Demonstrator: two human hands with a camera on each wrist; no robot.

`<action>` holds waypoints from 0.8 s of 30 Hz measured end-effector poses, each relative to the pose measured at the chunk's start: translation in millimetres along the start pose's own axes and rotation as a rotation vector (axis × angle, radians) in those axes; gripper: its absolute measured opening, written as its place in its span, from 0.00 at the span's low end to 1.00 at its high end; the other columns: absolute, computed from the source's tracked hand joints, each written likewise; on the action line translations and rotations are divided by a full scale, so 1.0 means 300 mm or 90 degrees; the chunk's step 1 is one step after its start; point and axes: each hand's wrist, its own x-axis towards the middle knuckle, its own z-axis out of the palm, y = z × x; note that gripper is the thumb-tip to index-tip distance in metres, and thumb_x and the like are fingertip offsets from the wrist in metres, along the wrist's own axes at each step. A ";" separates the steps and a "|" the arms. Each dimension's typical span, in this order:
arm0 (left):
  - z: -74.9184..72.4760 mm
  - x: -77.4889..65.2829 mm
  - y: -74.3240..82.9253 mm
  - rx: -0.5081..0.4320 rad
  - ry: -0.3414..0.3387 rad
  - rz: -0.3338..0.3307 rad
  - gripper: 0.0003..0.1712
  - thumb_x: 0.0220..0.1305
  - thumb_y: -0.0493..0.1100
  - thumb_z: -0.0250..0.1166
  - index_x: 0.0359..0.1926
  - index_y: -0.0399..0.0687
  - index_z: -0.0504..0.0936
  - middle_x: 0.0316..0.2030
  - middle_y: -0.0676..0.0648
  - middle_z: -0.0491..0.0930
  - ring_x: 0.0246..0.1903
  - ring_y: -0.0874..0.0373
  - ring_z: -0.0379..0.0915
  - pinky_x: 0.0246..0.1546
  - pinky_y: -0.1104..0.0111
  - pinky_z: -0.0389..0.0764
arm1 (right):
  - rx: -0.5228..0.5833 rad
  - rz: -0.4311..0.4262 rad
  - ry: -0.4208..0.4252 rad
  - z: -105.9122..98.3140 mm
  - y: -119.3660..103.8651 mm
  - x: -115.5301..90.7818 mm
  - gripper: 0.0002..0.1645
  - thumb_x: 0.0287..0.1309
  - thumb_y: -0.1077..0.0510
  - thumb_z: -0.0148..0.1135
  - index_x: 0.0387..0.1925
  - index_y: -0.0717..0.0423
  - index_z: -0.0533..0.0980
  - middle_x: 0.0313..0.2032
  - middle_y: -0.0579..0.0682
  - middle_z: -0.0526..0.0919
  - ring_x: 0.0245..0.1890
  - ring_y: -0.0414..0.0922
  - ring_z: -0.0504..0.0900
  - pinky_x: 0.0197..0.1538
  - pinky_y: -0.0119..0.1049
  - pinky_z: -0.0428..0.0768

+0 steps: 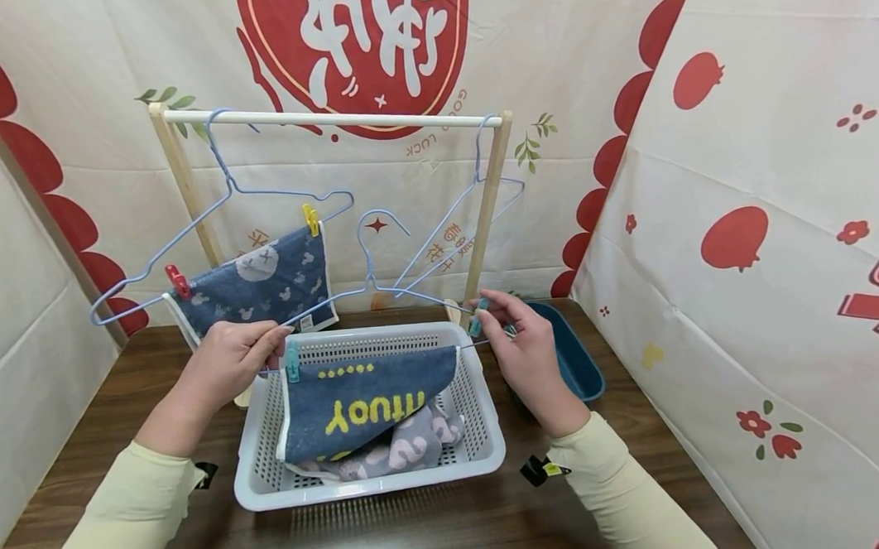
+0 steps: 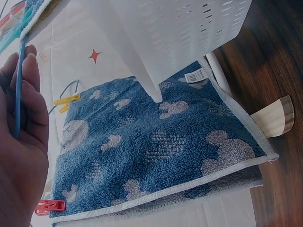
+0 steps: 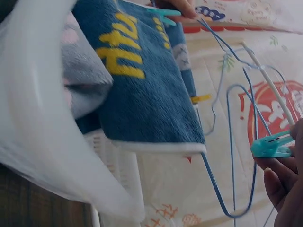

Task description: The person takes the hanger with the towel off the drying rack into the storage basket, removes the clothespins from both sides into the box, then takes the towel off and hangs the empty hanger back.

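A blue wire hanger (image 1: pixel 371 288) is held up over the white basket (image 1: pixel 369 490). My left hand (image 1: pixel 228 364) grips its left end. A dark blue towel with yellow lettering (image 1: pixel 368 407) is draped over its lower bar, fixed by a teal clothespin (image 1: pixel 292 363) next to my left fingers. In my right hand (image 1: pixel 527 357), thumb and fingers pinch another teal clothespin (image 3: pixel 270 145) close by the hanger's right end. The towel's right corner (image 3: pixel 201 147) carries no pin. A grey-and-pink patterned cloth (image 1: pixel 411 446) lies inside the basket.
Behind stands a wooden rack with a white rail (image 1: pixel 327 119). On it hang a hanger (image 1: pixel 162 252) bearing a blue patterned towel (image 1: pixel 260 275), pinned red and yellow, and another bare hanger (image 1: pixel 472 186) at right. A dark blue bin (image 1: pixel 581 358) sits beyond my right hand.
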 end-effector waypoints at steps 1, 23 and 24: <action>0.000 -0.001 -0.001 0.001 -0.001 -0.002 0.18 0.82 0.36 0.66 0.29 0.56 0.83 0.22 0.63 0.75 0.24 0.66 0.69 0.26 0.69 0.74 | -0.003 0.008 0.002 -0.008 0.005 0.003 0.19 0.76 0.64 0.70 0.64 0.57 0.84 0.52 0.52 0.92 0.39 0.45 0.88 0.42 0.27 0.84; -0.005 -0.001 0.004 -0.011 0.003 -0.008 0.17 0.81 0.36 0.67 0.29 0.53 0.84 0.22 0.61 0.76 0.25 0.63 0.73 0.27 0.69 0.78 | -0.188 0.183 -0.093 -0.148 0.195 0.060 0.29 0.76 0.66 0.69 0.74 0.61 0.74 0.54 0.61 0.85 0.50 0.56 0.84 0.53 0.48 0.86; -0.005 -0.001 0.004 -0.010 0.003 -0.008 0.17 0.81 0.36 0.67 0.29 0.53 0.84 0.22 0.61 0.76 0.24 0.62 0.73 0.27 0.69 0.78 | -0.197 0.191 -0.098 -0.151 0.210 0.061 0.29 0.76 0.66 0.68 0.74 0.62 0.74 0.54 0.62 0.85 0.51 0.57 0.84 0.54 0.52 0.87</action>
